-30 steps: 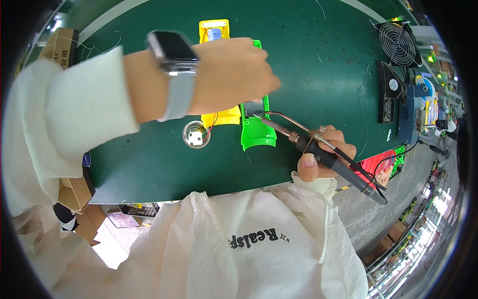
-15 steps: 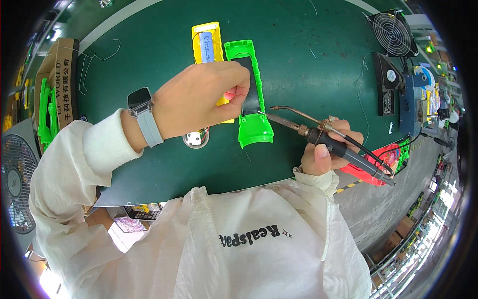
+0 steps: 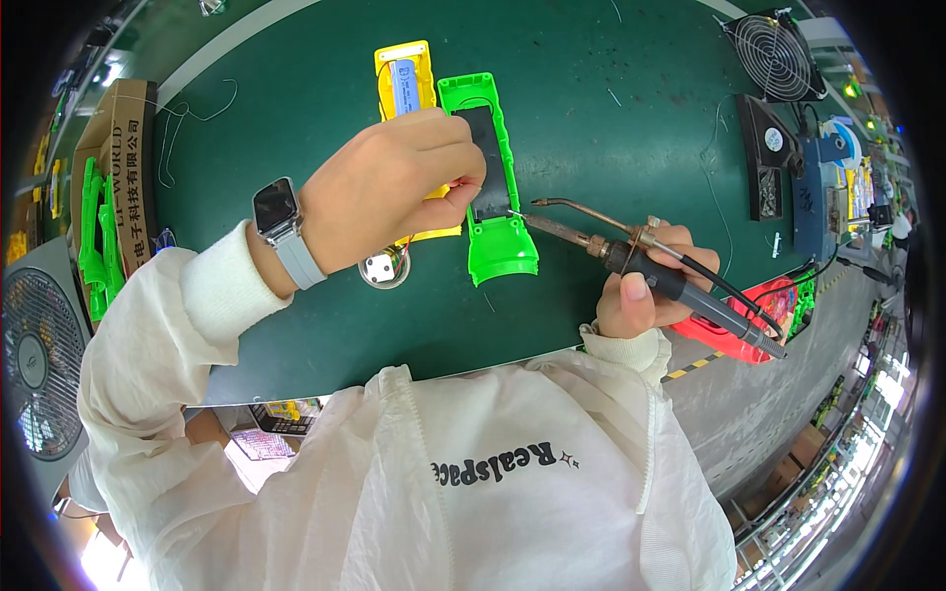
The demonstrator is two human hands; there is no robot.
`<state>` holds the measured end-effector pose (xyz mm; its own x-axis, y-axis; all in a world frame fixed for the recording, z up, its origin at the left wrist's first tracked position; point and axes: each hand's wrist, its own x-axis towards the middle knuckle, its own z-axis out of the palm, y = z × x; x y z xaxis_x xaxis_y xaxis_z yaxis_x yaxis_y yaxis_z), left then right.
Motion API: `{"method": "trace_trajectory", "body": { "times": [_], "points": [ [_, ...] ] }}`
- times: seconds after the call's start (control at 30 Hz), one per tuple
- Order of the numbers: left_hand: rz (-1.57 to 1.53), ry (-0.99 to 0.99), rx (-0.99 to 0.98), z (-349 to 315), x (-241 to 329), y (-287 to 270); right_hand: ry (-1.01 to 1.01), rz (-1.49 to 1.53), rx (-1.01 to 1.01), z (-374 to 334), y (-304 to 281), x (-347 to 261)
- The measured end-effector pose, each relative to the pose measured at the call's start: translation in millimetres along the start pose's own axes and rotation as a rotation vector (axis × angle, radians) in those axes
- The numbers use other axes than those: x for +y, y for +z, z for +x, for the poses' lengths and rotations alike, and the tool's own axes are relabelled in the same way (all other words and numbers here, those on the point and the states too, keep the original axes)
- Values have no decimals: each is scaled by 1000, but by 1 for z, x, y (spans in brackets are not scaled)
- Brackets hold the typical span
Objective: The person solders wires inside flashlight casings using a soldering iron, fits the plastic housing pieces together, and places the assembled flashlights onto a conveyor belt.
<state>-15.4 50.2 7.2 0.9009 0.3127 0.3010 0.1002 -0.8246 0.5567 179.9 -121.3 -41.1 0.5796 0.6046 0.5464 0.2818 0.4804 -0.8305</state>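
My left hand (image 3: 399, 177), a watch on its wrist, is closed in a pinch above two open plastic shell halves; whatever its fingertips hold is hidden. Under it lies the yellow half (image 3: 427, 74) with a blue battery cell (image 3: 405, 87) inside. Beside that, the green half (image 3: 503, 254) carries a black panel (image 3: 488, 163). A round clear-rimmed part (image 3: 384, 268) with a white face and thin wires sits at the yellow half's near end. My right hand (image 3: 631, 305) grips a soldering iron (image 3: 655, 276) with a curved metal tube; its tip is at the green half's right edge.
A cardboard box (image 3: 128, 187) with green shells (image 3: 96, 236) stands at the left, near a grey fan (image 3: 37, 360). At the right are a small metal-grilled fan (image 3: 774, 59), a black stand (image 3: 764, 163) and a red tray (image 3: 724, 340). Loose wires lie on the green table (image 3: 611, 148).
My left hand and both shell halves have shifted slightly left and away from me. The red bit seen between the left fingers is no longer visible. The soldering iron has barely moved.
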Motion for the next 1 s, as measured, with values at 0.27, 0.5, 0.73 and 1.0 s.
{"method": "trace_trajectory", "body": {
  "times": [0.27, 0.5, 0.73, 1.0],
  "points": [
    [38, -8, -4, -2, 2, 6, -9, 6, -3, 1, 1, -1],
    [-69, 26, -88, 0, -8, -7, -25, 13, -2, 1, 2, 2],
    [-142, -113, -140, 1, -10, -15, -34, 19, -9, 2, 3, 3],
    [55, 226, -208, 22, -23, -12, -9, 9, -58, 1, 2, 3]
  ]
}}
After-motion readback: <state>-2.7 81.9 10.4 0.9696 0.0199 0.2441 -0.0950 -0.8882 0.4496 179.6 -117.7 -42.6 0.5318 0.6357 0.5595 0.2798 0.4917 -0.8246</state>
